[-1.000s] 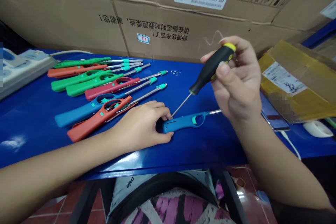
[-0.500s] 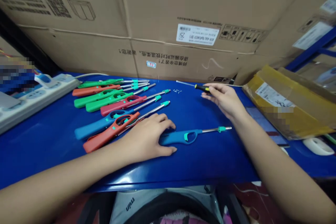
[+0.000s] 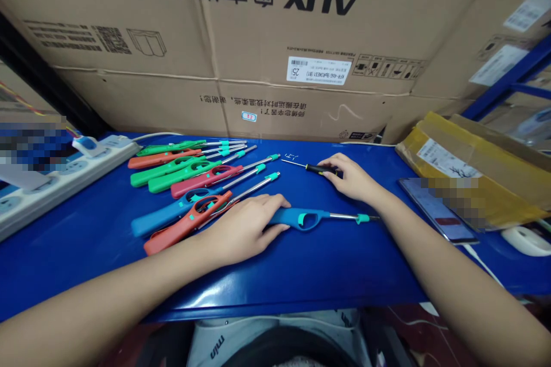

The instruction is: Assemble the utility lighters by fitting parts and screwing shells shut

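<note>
My left hand (image 3: 247,223) is closed around the handle end of a blue long-necked lighter (image 3: 295,218), whose metal tube and teal tip point right. My right hand (image 3: 353,176) grips a thin screwdriver (image 3: 316,169) by its black and yellow handle, its shaft pointing left over the table. Small pale bits (image 3: 289,157) lie near the screwdriver's tip. Beside my left wrist is an orange lighter (image 3: 185,223), partly covered by the hand. A second blue lighter (image 3: 170,212), a red lighter (image 3: 206,179) and several green and orange ones lie behind it in a row.
A white power strip (image 3: 64,175) runs along the left side of the blue table (image 3: 327,275). Cardboard cartons (image 3: 241,40) form a wall at the back. On the right are a phone (image 3: 434,206), a yellow-taped parcel (image 3: 456,166) and a white mouse (image 3: 526,239).
My left fingers have closed onto the blue lighter. My right hand has brought the screwdriver down and slightly left, nearer the pale bits. The view has tilted up a little.
</note>
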The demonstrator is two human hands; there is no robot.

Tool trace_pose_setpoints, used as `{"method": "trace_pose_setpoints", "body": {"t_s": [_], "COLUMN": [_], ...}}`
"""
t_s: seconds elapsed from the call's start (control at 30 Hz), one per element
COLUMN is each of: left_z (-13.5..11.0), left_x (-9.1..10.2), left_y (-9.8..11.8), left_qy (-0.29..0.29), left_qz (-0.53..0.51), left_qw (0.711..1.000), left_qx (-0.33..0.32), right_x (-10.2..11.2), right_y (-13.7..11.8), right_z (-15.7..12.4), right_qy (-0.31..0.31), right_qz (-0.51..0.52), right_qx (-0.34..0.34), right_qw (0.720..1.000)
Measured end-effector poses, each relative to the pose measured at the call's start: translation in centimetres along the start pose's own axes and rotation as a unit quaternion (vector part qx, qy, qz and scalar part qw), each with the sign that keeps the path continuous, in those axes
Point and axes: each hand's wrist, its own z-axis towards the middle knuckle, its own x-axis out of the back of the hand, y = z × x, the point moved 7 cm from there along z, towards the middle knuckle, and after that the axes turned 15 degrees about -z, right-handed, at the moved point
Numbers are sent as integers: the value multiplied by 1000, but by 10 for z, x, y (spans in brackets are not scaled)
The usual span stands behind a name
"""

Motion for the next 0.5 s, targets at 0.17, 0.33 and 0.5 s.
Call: {"method": "trace_pose_setpoints", "body": {"t_s": [0.17,0.33,0.5], "left_z": [3,6,8], "left_x": [13,45,58], "left_y": [-4,-11,-13], "left_qy": [17,102,148], "left_qz": [21,76,91], "left_qw": [1000,992,985], "left_qx": [-8,8,8], "right_x": [28,45,54], "right_y": [-25,-45,-47], "right_z": [-7,-19,-23], "right_qy": [8,-66,0], "right_qz": [-57,-101,-157], "right_qx": [87,145,174], "right_qw": [995,982,972]}}
